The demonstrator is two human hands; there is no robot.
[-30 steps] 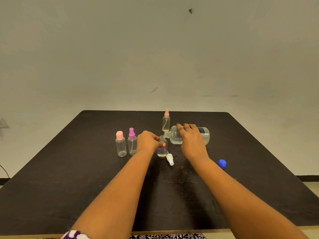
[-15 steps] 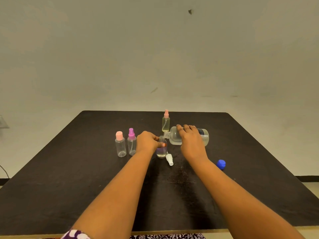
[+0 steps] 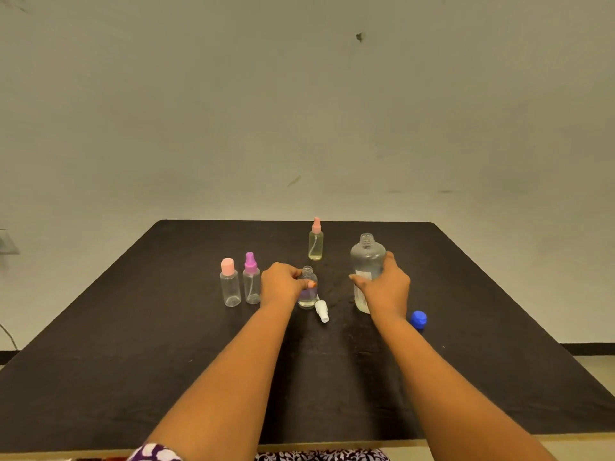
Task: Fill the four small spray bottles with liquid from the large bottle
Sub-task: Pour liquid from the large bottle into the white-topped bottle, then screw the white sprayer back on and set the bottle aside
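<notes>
My right hand [image 3: 386, 289] grips the large clear bottle [image 3: 367, 257], which stands upright and uncapped on the black table [image 3: 133, 344]. My left hand [image 3: 281, 283] holds an open small bottle [image 3: 307, 292] with liquid in it. Its white spray top [image 3: 322, 311] lies on the table just in front. A small bottle with a pink spray top [image 3: 315, 242], holding yellowish liquid, stands behind. To the left stand a pink-capped small bottle [image 3: 229, 287] and a purple-topped spray bottle [image 3: 251, 282], both looking clear inside.
A blue cap [image 3: 418, 319] lies on the table right of my right wrist. The table's back edge meets a plain wall. A patterned cloth shows at the bottom edge.
My right hand has tipped the large bottle from lying sideways over the small open bottle back to upright and moved it right. My left hand kept its hold on the small bottle.
</notes>
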